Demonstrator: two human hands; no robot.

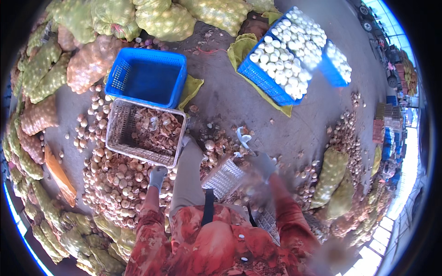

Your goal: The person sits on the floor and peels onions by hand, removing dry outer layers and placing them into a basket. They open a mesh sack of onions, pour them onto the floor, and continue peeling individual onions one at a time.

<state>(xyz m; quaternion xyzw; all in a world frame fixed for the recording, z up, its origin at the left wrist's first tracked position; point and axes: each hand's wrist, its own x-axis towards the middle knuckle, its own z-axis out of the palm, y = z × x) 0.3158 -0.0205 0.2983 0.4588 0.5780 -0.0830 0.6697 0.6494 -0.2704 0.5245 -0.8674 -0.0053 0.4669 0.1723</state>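
Note:
My left hand, in a grey glove, is at the near rim of a whitish plastic crate, just above a heap of whole onions. Its fingers are partly hidden, so I cannot tell whether it holds anything. Brown onion skins lie in the crate. My right hand, also gloved and blurred, is to the right of my leg. A narrow blade-like piece, apparently a knife, extends from its fingers towards pale scraps. Loose onions and skins lie on the floor beside it.
An empty blue crate adjoins the whitish one. Blue crates of peeled white onions stand ahead to the right. Mesh sacks of onions line the far and left sides; others lie right. A ridged plastic surface is between my legs.

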